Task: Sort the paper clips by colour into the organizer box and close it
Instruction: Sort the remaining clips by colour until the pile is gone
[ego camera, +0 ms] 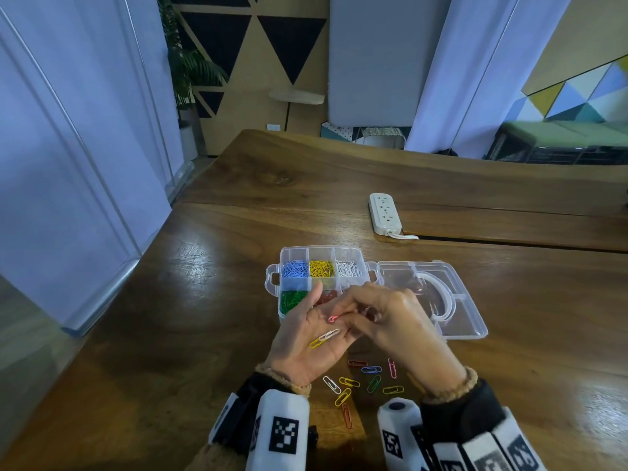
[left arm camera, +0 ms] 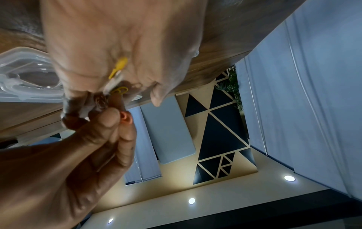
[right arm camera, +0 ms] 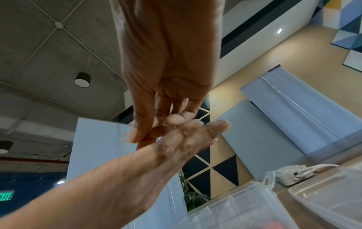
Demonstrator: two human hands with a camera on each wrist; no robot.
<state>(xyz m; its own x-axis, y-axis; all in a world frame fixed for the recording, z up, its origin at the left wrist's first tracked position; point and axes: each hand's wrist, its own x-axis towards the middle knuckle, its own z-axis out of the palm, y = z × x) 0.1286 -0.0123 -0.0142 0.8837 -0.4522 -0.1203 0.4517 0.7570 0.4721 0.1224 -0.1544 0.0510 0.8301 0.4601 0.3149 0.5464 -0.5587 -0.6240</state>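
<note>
A pink clip point(ego camera: 332, 318) is pinched by the right hand point(ego camera: 390, 321) above the flat left palm point(ego camera: 312, 338) (two clips resting there), with the open box point(ego camera: 295, 266) just above, frame centre.

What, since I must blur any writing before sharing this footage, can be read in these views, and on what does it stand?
"EXIT": green lit sign at the left edge of the right wrist view, partly cut by the frame.
Wrist markers: black-and-white square patterns, no words.
Power strip: any marking is too small to read.
Organizer box: no label shows.
</note>
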